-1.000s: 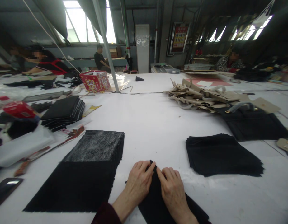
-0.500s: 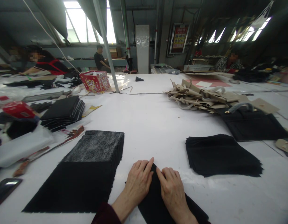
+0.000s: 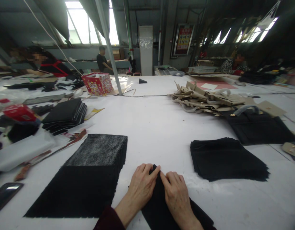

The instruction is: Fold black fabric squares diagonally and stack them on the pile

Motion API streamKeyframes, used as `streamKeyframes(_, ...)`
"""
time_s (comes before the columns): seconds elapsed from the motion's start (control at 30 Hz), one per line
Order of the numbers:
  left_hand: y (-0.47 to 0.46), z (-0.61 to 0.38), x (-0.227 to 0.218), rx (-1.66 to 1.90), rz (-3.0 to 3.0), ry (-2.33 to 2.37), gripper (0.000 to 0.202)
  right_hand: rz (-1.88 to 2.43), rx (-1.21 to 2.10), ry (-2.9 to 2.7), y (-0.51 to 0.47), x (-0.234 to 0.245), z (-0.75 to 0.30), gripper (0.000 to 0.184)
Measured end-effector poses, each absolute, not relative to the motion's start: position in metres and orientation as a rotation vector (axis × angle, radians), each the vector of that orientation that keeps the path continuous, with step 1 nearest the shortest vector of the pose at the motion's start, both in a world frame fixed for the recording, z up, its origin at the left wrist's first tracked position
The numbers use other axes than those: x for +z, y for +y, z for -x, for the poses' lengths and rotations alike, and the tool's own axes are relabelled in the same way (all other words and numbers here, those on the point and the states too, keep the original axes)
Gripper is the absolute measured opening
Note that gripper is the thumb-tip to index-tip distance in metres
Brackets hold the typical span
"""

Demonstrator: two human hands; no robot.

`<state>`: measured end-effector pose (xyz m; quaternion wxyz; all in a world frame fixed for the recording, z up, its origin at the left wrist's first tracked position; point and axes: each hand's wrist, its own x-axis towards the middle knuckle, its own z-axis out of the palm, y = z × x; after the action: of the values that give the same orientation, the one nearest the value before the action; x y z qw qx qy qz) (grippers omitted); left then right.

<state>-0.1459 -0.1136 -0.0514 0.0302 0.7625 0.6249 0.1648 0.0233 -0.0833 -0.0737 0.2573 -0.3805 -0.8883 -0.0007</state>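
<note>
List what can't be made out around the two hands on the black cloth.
Black cloth, head view: near end cut by the bottom edge, middle covered by both hands.
Left hand and right hand: whether the fingers pinch the cloth's tip or only press it.
Dark shiny slab: cut by the left edge.
Wall poster: print too small.

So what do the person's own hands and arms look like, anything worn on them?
Both are bare: no gloves, rings or watch show. The left hand has a bare forearm ending in a dark maroon sleeve at the lower edge. The right hand shows to the wrist only, no sleeve in view.
</note>
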Motion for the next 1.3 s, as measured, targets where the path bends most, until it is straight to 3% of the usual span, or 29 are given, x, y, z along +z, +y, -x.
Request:
streamKeyframes(0.53, -0.109, 0.163, -0.041, 0.412, -2.428, 2.121, 0.039, 1.033, -0.041, -2.375, -0.083, -0.074, -0.022, 0.032)
streamKeyframes(0.7, -0.111, 0.160, -0.036, 0.484, -2.552, 1.930, 0.052, 1.054, -0.036, -2.380, -0.084, -0.073, -0.022, 0.032)
streamKeyframes(1.03, -0.112, 0.153, -0.043, 0.255, -2.717, 1.773, 0.047, 1.064, 0.105, -2.309, -0.082, -0.072, -0.033, 0.028)
streamKeyframes(1.3, -0.117, 0.147, -0.037, 0.231, -2.712, 1.754, 0.061, 1.057, 0.092, -2.281, -0.090, -0.074, -0.047, 0.027)
